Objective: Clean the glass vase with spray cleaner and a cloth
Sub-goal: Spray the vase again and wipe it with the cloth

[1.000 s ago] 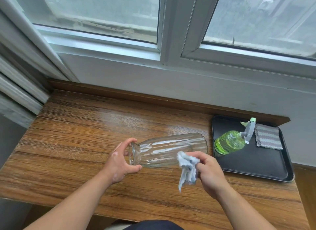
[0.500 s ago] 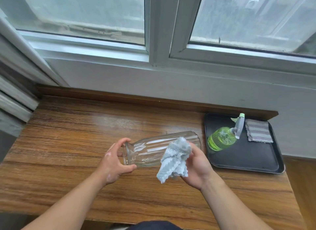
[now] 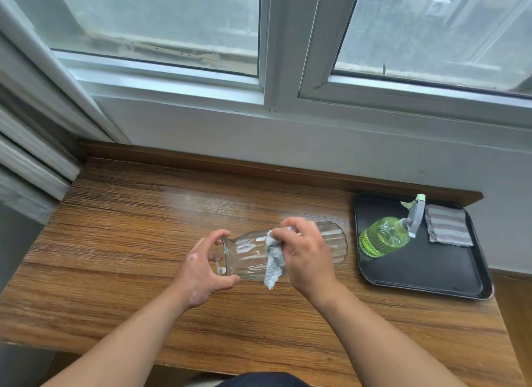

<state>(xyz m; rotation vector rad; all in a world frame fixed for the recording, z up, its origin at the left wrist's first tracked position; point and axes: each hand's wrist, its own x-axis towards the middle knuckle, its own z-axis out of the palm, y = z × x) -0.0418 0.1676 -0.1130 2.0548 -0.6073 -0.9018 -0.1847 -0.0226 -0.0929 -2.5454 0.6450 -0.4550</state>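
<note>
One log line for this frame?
phase: wiping | left hand: grips vase mouth | right hand: holds cloth on vase | sprayer: on tray

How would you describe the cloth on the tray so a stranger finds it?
On the table, find the black tray at the right end. In its far right corner, beside the green bottle, lies the cloth. It is flat and striped; the rag on the vase is crumpled.
</note>
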